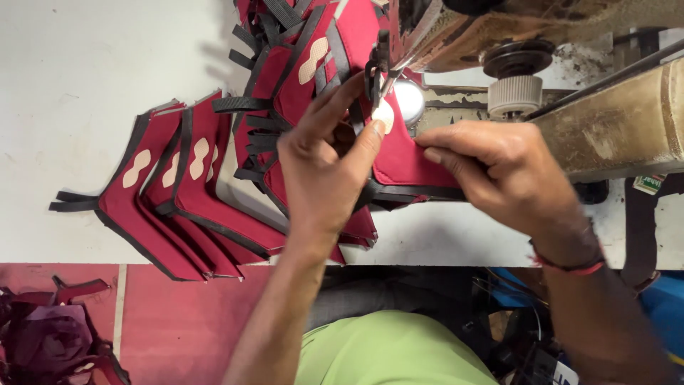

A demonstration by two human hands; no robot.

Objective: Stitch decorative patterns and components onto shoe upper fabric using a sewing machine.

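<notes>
Lime-green shirt (388,349) fills the 6 o'clock edge, forearms running up from it. Left hand (324,167) sits at centre, fingers spread and pressing flat on a red fabric piece (402,160) with black binding trim, index finger reaching toward the sewing machine's presser foot (377,71) at 12 o'clock. Right hand (499,171), toward 3 o'clock, pinches the same piece's near edge between thumb and fingers, knuckles curled; a red wristband (570,267) circles that wrist. Piece lies on the white table (78,78) directly under the needle area, between both hands. Behind it, from 11 to 12 o'clock, a chain of joined red pieces (292,78) with beige peanut-shaped patches and black straps. At 9 o'clock, a fanned stack of finished red pieces (178,199), well apart from the hands. Worn tan sewing machine body (613,121) spans 1 to 3 o'clock, with a ribbed white knob (514,94). Dark maroon scraps (50,339) lie at 8 o'clock, off the table.
</notes>
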